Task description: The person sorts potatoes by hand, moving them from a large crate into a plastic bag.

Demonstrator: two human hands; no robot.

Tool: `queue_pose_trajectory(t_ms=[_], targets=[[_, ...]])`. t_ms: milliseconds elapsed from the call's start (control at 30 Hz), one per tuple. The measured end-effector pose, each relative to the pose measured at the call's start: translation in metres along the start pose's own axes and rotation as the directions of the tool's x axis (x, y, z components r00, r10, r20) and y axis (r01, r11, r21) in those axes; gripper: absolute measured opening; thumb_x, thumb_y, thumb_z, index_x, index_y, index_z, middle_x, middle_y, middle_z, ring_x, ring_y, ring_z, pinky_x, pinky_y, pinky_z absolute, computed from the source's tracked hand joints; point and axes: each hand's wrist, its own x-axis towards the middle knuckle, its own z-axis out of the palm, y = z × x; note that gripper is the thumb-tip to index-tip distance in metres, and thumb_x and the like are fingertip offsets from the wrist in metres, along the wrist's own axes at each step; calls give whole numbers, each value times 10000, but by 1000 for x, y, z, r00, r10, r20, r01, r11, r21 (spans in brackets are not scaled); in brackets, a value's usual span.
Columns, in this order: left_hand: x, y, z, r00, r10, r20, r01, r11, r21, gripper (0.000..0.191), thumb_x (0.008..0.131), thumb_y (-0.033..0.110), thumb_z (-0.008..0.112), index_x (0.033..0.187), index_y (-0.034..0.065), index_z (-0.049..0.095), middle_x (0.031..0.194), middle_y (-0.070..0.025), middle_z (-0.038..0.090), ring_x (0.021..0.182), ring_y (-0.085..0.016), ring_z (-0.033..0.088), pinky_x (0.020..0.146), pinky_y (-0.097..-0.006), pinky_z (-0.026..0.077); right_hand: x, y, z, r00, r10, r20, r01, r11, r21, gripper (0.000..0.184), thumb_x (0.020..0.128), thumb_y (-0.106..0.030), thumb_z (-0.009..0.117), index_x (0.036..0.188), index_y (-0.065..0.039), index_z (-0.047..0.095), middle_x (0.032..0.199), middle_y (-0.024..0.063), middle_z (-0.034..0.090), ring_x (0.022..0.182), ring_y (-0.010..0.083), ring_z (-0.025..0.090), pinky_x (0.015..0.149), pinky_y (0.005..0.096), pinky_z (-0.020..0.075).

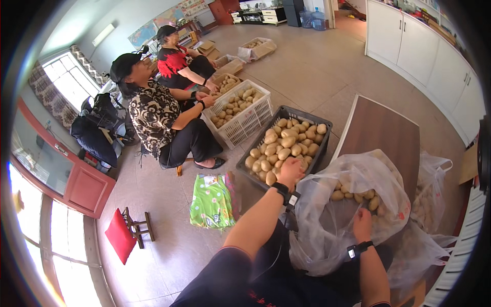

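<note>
My left hand (290, 172) reaches over the near edge of a black plastic crate (329, 142) full of potatoes (284, 154). Its fingers touch potatoes there; whether they grip one cannot be told. My right hand (363, 222) is at the opening of a large clear plastic bag (307, 245), beside its rim, with the fingers bent. Whether it holds the film or anything else is not clear. Inside the bag several potatoes (337, 195) lie on the far side. The bag rests partly on a brown board-like surface (383, 130) and partly over my lap.
Two people (153, 115) (174, 57) sit at the left by a white crate (245, 128) of potatoes. A folded green cloth (213, 201) and a stool with a red cushion (121, 236) are on the floor. More plastic bags (431, 199) stand at the right, near white cabinets (416, 50).
</note>
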Motion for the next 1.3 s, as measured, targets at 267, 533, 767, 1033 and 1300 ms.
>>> queue_pose_trajectory(t_ms=[267,533,767,1033,1300], targets=[[-43,34,32,988,-121,101,142,962,-233,250,916,155,560,1123,19,592,966,-56,613,784,-167,630,624,-305,555,14,4,-12,943,-172,-285,39,907,-419,376,742,-80,666,1087,9,546,1086,192,550,1046,405,510,928,482,399],[-33,19,34,975,-90,205,130,972,-194,279,943,205,581,1165,37,557,1043,-85,605,844,-221,654,708,-381,576,30,-15,-21,959,-64,-275,-69,891,-449,479,679,-143,679,1124,-16,555,1102,196,581,1097,394,516,956,492,408],[-40,36,48,960,-158,231,177,982,-66,296,930,177,559,1173,8,561,1031,-80,601,814,-179,635,661,-299,564,23,-10,-38,914,105,-391,-306,812,-497,532,756,-234,677,1221,-49,496,1238,166,521,1190,361,503,951,505,416],[-51,37,53,959,-178,220,184,983,-7,290,925,174,559,1162,7,569,1004,-65,602,811,-171,640,659,-294,566,15,-10,-46,926,229,-301,-361,772,-523,580,764,-286,694,1253,-61,477,1257,184,515,1163,368,525,922,522,430],[-49,37,50,962,-169,214,171,985,8,274,907,173,581,1128,11,587,989,-64,611,786,-177,645,646,-301,568,17,-17,-40,961,109,-255,-242,779,-579,498,760,-291,701,1161,-51,529,1152,152,545,1119,353,537,865,521,451]])
